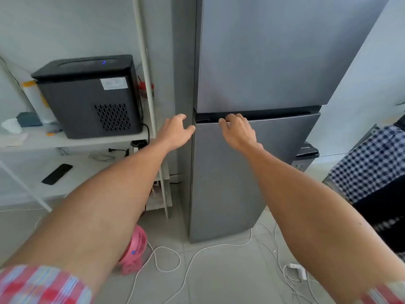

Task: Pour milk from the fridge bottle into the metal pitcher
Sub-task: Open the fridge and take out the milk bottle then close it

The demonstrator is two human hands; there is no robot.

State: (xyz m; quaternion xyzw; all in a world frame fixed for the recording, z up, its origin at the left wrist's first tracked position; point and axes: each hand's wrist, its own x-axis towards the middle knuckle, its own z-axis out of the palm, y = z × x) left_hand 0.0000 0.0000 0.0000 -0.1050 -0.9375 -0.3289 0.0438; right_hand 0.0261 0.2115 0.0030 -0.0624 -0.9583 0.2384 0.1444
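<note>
A tall grey two-door fridge (258, 69) stands in front of me with both doors closed. My right hand (237, 131) rests at the top edge of the lower door (230, 183), its fingers hooked into the dark handle groove between the two doors. My left hand (176, 133) hovers open by the fridge's left edge, fingers spread, holding nothing. No milk bottle or metal pitcher shows in this view.
A white shelf rack (72, 141) at left carries a black ice maker (92, 95); a black remote (57, 174) lies one shelf down. A pink fan (134, 251) and white cables (197, 253) lie on the floor. Checkered cloth (372, 163) hangs at right.
</note>
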